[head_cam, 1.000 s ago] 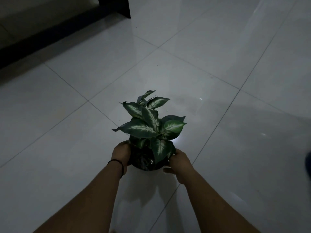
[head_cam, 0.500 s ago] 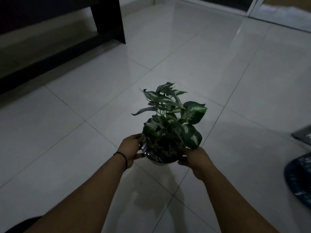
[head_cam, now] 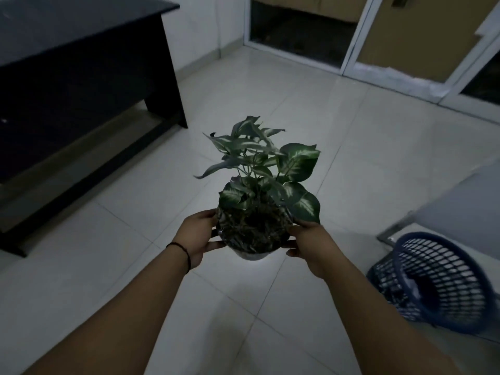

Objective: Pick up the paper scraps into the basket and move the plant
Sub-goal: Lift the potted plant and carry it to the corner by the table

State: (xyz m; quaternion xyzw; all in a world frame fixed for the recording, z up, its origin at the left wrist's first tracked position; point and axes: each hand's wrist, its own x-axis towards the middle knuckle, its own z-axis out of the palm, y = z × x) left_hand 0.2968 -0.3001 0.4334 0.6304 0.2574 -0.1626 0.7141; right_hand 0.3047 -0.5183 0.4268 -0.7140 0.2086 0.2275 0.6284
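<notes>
A small potted plant [head_cam: 259, 185] with green and white leaves is held up in the air over the white tiled floor. My left hand [head_cam: 198, 236] grips the pot's left side and my right hand [head_cam: 311, 242] grips its right side. The pot's pale base [head_cam: 253, 256] shows below my fingers. A blue mesh basket [head_cam: 443, 282] stands on the floor at the lower right, with pale paper scraps [head_cam: 412, 286] dimly seen inside it.
A dark desk [head_cam: 81, 63] fills the left side, its leg ending near the middle of the floor. Glass doors with white frames [head_cam: 354, 36] line the far wall. A grey surface [head_cam: 465, 207] sits at the right, behind the basket.
Both hands have lifted the plant from the floor and carried it higher. The view has tilted up, bringing the desk, doors and basket into sight.
</notes>
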